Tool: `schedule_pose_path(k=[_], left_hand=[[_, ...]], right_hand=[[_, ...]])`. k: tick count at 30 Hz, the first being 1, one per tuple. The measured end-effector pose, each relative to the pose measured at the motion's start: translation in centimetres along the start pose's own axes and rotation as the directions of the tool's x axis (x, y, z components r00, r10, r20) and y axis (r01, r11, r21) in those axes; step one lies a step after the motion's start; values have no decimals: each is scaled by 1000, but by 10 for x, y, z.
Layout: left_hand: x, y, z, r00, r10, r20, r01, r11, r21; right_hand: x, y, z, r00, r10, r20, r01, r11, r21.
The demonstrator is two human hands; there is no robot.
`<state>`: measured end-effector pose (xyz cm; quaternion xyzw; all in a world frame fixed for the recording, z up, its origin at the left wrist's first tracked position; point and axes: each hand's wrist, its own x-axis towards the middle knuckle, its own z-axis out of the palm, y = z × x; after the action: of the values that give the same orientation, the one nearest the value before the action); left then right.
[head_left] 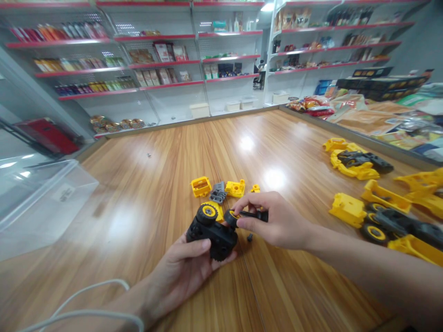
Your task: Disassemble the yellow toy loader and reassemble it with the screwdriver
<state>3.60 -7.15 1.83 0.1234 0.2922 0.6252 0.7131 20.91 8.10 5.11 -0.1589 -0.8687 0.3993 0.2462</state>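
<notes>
The left hand [190, 265] clasped a black toy-vehicle chassis [218, 237] above a glossy wood-grain tabletop [138, 184].
The right hand [282, 221] pinched a black screwdriver [261, 215] at a wheel [229, 218]; a clear bin [38, 203] stood at left, red-edged shelves [155, 38] beyond.

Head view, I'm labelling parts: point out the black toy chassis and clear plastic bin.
Black toy chassis [220, 236], head view: middle of its body.
Clear plastic bin [39, 214], head view: its side wall.
</notes>
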Motion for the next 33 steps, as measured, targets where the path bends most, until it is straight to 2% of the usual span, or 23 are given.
schedule_pose_path(k=[7, 12, 20, 25, 33], left_hand=[[0, 0, -1, 999, 8, -53, -8, 1000, 8], [2, 1, -1, 997, 9, -73, -9, 1000, 1], [3, -1, 3, 997, 24, -74, -20, 998, 56], [1, -2, 6, 996, 20, -83, -11, 993, 116], [-1, -1, 1, 998, -8, -59, 12, 998, 60]], right_hand=[[3, 4, 1, 996, 68, 65, -81, 970, 228], [4, 4, 0, 994, 89, 62, -101, 967, 233], [0, 6, -3, 995, -71, 72, 71, 997, 10], [0, 6, -4, 968, -230, 102, 228, 973, 26], [1, 8, -7, 928, -348, 131, 334, 935, 119]])
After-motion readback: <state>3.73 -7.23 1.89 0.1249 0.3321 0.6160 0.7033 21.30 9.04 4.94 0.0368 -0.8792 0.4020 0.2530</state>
